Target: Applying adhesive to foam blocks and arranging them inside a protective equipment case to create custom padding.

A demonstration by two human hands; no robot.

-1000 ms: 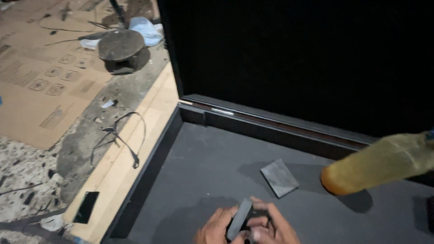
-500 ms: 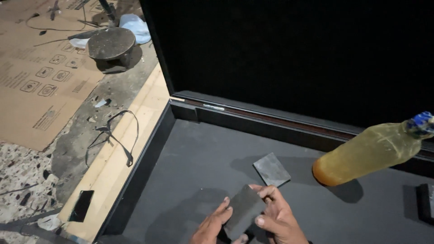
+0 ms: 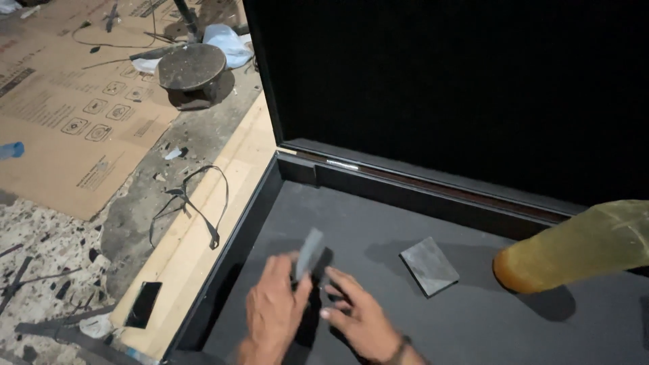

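We've got the left hand (image 3: 274,311) pinching a grey pad (image 3: 310,254) upright over the case floor (image 3: 419,331), right hand (image 3: 358,314) open beside it; second pad (image 3: 428,265) lies loose, unplaced

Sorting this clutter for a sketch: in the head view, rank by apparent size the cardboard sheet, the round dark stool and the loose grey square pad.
1. cardboard sheet
2. round dark stool
3. loose grey square pad, though it lies nearer the camera.

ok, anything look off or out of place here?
A yellowish plastic bottle lies on its side inside the open black case, beside a loose grey square pad. Off the case, a tangled black strap and scraps litter the floor.
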